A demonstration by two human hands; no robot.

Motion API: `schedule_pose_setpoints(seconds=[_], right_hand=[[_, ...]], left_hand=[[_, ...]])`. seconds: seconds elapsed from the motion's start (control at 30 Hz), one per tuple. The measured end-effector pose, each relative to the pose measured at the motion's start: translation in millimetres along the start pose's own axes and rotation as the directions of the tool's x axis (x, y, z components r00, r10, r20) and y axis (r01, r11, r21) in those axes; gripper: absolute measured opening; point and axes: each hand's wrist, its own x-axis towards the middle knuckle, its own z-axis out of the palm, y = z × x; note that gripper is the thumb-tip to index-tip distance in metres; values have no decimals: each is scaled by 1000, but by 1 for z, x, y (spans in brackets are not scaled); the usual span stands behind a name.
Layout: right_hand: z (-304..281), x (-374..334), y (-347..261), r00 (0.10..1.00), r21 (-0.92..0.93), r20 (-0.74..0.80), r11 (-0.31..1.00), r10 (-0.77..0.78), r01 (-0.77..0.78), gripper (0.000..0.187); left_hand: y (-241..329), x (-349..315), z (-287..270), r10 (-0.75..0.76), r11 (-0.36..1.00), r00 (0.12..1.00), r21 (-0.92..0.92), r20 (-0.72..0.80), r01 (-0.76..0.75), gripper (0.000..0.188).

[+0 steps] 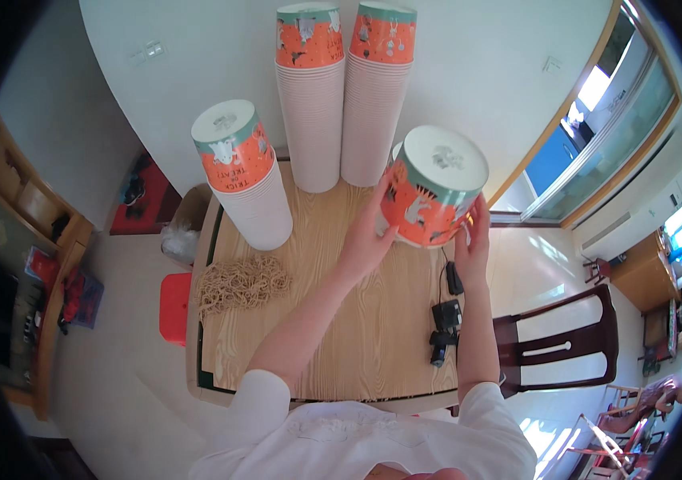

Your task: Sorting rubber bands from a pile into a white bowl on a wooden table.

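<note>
Head view: Left hand (370, 228) and right hand (474, 244) hold an orange-and-green bucket (425, 204) between them, one on each side, grip spread to its width. Bucket is upside down, base up, over the far right part of the table (341, 344); contact below it cannot be told. Two tall stacks of buckets (309, 124) (374, 120) stand side by side at the far edge; a shorter stack (254, 208) near the far left corner. Tan shredded filler (245, 285) lies along the left edge; black devices (446, 315) near the right edge.
</note>
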Motion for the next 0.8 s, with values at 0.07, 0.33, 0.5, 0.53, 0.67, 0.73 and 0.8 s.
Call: schedule_pose_setpoints(seconds=[0.07,0.33,0.5,0.53,0.67,0.73,0.8], right_hand=[[-3,35,16,998,5,-28,998,-64,64,57],[14,93,106,995,-26,-30,995,-94,94,57],[21,84,159,998,-62,7,996,-69,70,55],[23,80,163,999,-110,27,993,-29,32,54],[29,69,184,999,-197,11,979,-46,48,53],[29,61,201,998,-229,14,971,-63,64,53],[28,53,211,997,-259,21,962,-79,82,52]], left_hand=[[-8,37,4,73,993,997,91,4,-73,67],[-72,107,26,57,995,998,78,11,-58,68],[-131,101,39,123,985,992,124,-22,-120,68],[-140,99,39,164,969,986,191,-15,-158,67],[-168,84,44,93,961,996,262,-8,-88,72],[-180,80,48,63,956,998,286,16,-65,72],[-187,76,50,48,958,999,283,20,-52,73]])
